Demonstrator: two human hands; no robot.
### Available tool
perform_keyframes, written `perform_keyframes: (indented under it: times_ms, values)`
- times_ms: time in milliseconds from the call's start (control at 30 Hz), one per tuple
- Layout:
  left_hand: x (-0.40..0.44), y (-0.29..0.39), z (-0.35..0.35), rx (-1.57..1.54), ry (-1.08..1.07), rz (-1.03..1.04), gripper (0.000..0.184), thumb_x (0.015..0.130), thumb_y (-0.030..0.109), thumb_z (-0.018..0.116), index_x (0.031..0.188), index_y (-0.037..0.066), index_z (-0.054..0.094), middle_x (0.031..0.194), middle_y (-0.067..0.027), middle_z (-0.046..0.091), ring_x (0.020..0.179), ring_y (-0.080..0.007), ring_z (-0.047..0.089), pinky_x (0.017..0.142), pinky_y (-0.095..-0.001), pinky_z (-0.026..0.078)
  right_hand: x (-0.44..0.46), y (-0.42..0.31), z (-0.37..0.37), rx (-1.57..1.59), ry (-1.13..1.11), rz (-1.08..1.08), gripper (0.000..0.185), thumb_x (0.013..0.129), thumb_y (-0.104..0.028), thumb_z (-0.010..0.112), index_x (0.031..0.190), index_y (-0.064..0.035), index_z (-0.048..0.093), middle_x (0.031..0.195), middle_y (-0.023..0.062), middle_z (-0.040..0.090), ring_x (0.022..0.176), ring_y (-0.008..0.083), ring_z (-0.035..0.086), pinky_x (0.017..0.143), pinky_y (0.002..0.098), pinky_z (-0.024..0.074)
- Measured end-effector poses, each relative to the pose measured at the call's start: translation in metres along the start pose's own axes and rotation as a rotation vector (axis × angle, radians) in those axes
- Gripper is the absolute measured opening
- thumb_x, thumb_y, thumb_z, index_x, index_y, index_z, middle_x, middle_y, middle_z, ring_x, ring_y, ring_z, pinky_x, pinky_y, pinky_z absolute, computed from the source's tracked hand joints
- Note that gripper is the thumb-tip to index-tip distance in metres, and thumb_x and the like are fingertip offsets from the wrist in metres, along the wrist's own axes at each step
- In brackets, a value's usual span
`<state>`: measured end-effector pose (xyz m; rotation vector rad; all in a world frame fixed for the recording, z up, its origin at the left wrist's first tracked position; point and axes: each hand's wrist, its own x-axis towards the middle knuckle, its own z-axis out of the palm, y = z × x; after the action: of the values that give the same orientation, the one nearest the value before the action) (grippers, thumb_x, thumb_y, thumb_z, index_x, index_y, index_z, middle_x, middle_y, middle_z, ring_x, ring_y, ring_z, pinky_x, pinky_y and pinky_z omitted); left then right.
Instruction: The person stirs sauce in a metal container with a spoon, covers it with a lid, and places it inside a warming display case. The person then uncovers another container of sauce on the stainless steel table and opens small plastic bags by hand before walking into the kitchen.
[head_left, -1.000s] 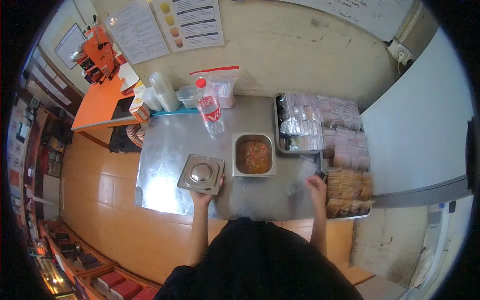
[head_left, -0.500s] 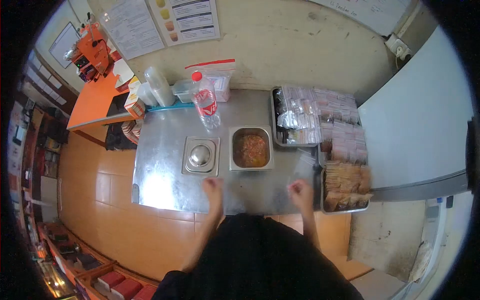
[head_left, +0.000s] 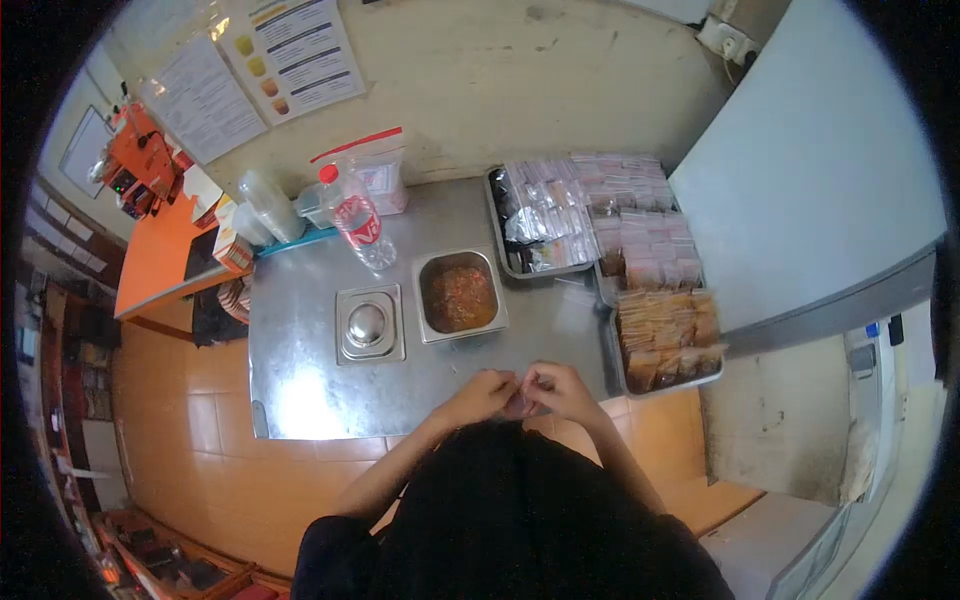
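My left hand (head_left: 482, 396) and my right hand (head_left: 562, 390) meet close to my body at the table's front edge. Both have their fingers pinched on a small clear plastic bag (head_left: 516, 405), which looks slightly pink and is partly hidden by the fingers. Just beyond them stands a square steel pan (head_left: 461, 297) of chunky red-orange sauce, uncovered. Its steel lid (head_left: 369, 324) lies flat to the left of the pan.
To the right, trays hold silver-and-clear packets (head_left: 548, 215), pink-topped bags (head_left: 655, 250) and brown-filled bags (head_left: 668, 340). Behind the lid stand a red-capped bottle (head_left: 357, 220), a zip bag (head_left: 380, 185) and stacked plastic cups (head_left: 270, 205). A white door-like panel (head_left: 800, 180) rises at right.
My hands, apart before, have come together in front of my body with the small bag between them. The view has shifted right, so the table's contents appear further left. Pan and lid stay put.
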<state>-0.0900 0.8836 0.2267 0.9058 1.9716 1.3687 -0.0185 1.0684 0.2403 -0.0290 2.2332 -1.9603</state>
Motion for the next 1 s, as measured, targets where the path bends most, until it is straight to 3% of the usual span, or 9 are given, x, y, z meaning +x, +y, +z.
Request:
perform_keyframes:
  times_ms: [133, 233, 333, 433, 533, 733, 833, 933, 1000]
  values:
    - [0.002, -0.004, 0.005, 0.551, 0.099, -0.037, 0.022, 0.081, 0.015, 0.058, 0.077, -0.006, 0.064, 0.07, -0.0269, 0.06, 0.066, -0.0361, 0.064, 0.062, -0.0411, 0.051, -0.005, 0.007, 0.006, -0.914, 0.456, -0.324, 0.006, 0.082, -0.006, 0.065, 0.082, -0.0031, 0.06, 0.075, 0.0063, 0.06, 0.059, 0.0146, 0.062, 0.052, 0.0295, 0.0489]
    - [0.0, 0.012, -0.034, 0.298, 0.08, -0.297, 0.027, 0.084, 0.019, 0.059, 0.073, -0.005, 0.062, 0.061, -0.0204, 0.061, 0.057, -0.0289, 0.064, 0.056, -0.0372, 0.05, -0.01, 0.016, -0.033, -0.74, 0.496, -0.117, 0.009, 0.081, -0.009, 0.065, 0.087, -0.0046, 0.06, 0.075, 0.0113, 0.059, 0.058, 0.0227, 0.06, 0.054, 0.0326, 0.0472]
    - [0.003, 0.02, -0.038, -0.07, -0.115, -0.235, 0.027, 0.089, 0.016, 0.054, 0.072, -0.002, 0.064, 0.057, -0.0084, 0.059, 0.051, -0.0126, 0.058, 0.051, -0.0297, 0.047, -0.013, -0.024, -0.01, -0.346, 0.179, -0.083, 0.015, 0.082, -0.013, 0.064, 0.092, -0.0025, 0.058, 0.077, 0.0163, 0.057, 0.066, 0.0319, 0.059, 0.06, 0.036, 0.0471]
    - [0.003, 0.04, -0.029, -0.362, -0.17, -0.258, 0.031, 0.094, 0.021, 0.052, 0.075, -0.002, 0.063, 0.06, -0.0047, 0.058, 0.054, -0.0112, 0.057, 0.051, -0.0275, 0.046, -0.011, -0.037, 0.008, -0.502, 0.141, -0.257, 0.021, 0.084, -0.018, 0.063, 0.096, -0.0014, 0.057, 0.08, 0.0177, 0.058, 0.075, 0.0353, 0.059, 0.066, 0.0388, 0.0463]
    - [0.003, 0.049, -0.036, -0.23, -0.227, -0.157, 0.034, 0.093, 0.02, 0.053, 0.069, -0.003, 0.059, 0.055, -0.0048, 0.051, 0.053, -0.0102, 0.055, 0.049, -0.0276, 0.041, -0.013, -0.05, -0.002, -0.447, -0.041, -0.159, 0.021, 0.087, -0.019, 0.06, 0.095, 0.0, 0.056, 0.083, 0.0185, 0.058, 0.079, 0.0374, 0.059, 0.069, 0.042, 0.046]
    - [0.01, 0.051, -0.026, 0.402, -0.117, 0.178, 0.025, 0.092, 0.016, 0.052, 0.08, -0.005, 0.06, 0.065, -0.0219, 0.056, 0.054, -0.0338, 0.054, 0.055, -0.0371, 0.042, -0.023, -0.037, 0.003, -0.641, 0.106, -0.131, 0.024, 0.088, -0.024, 0.055, 0.099, -0.0026, 0.06, 0.093, 0.0194, 0.063, 0.086, 0.0398, 0.061, 0.075, 0.0484, 0.0481]
    - [0.012, 0.066, -0.012, 0.123, -0.091, -0.03, 0.022, 0.089, 0.014, 0.054, 0.08, -0.005, 0.06, 0.071, -0.0257, 0.058, 0.061, -0.0428, 0.053, 0.058, -0.0423, 0.043, -0.025, -0.031, 0.01, -0.711, 0.269, -0.119, 0.023, 0.087, -0.023, 0.055, 0.096, -0.0029, 0.062, 0.093, 0.0191, 0.063, 0.083, 0.0392, 0.062, 0.074, 0.0495, 0.049]
    - [0.011, 0.029, 0.002, 0.226, -0.059, 0.232, 0.021, 0.086, 0.016, 0.057, 0.084, -0.004, 0.062, 0.072, -0.0255, 0.059, 0.065, -0.0422, 0.057, 0.061, -0.0449, 0.045, -0.034, -0.034, -0.003, -0.681, 0.135, -0.127, 0.02, 0.085, -0.022, 0.055, 0.085, -0.003, 0.061, 0.086, 0.0158, 0.062, 0.081, 0.0377, 0.06, 0.069, 0.0445, 0.0485]
    - [0.01, 0.054, -0.008, 0.217, -0.247, 0.092, 0.022, 0.085, 0.017, 0.058, 0.086, -0.005, 0.063, 0.073, -0.0258, 0.059, 0.068, -0.0422, 0.059, 0.063, -0.0463, 0.046, -0.033, -0.021, -0.015, -0.545, -0.019, -0.032, 0.02, 0.084, -0.023, 0.056, 0.085, -0.0041, 0.063, 0.085, 0.0157, 0.063, 0.079, 0.0371, 0.062, 0.068, 0.0447, 0.0489]
